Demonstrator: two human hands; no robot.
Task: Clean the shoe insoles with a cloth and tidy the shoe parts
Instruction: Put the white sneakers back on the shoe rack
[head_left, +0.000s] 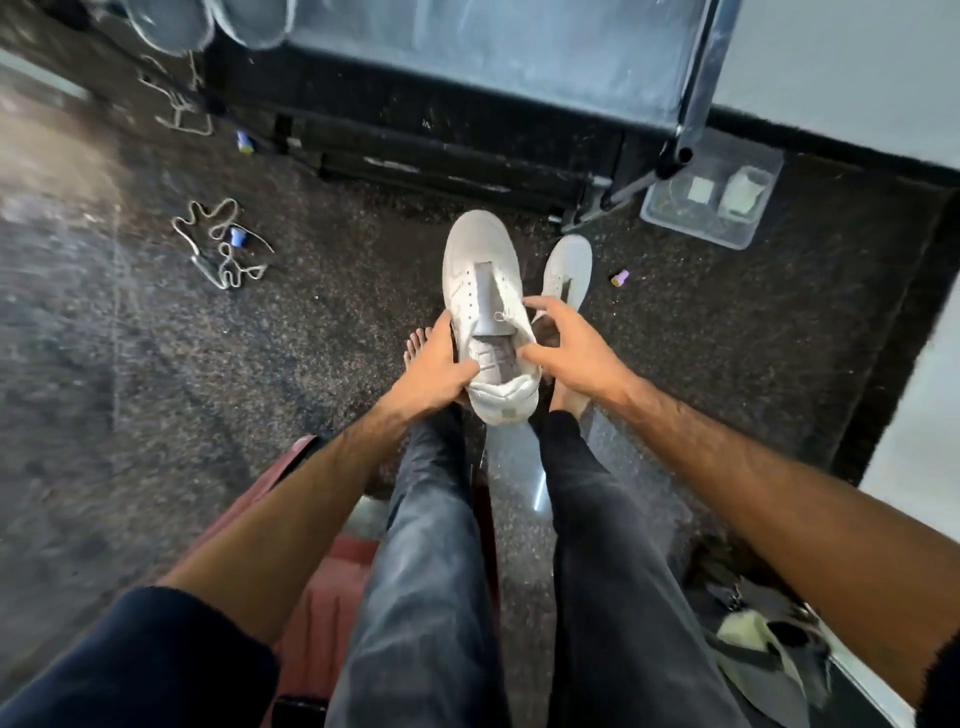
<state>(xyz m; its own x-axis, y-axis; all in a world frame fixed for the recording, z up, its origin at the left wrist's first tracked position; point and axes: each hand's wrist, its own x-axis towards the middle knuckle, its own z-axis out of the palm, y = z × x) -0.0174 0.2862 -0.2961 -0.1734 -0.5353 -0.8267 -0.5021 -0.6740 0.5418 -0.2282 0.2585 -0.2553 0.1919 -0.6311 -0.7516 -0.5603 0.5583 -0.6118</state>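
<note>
Insoles cannot be made out for certain; a grey lining shows inside the white shoe (485, 306) held at the centre of the head view, above the dark speckled floor (311, 332). The left hand (434, 369) grips its side by the collar, and the right hand (569, 348) curls over the opposite edge, fingers at the opening. A second shoe (567, 270) lies just right. Loose laces (221, 244) sit at centre left. Judged best: steady the heel, spread the collar, draw the insole out flat.
</note>
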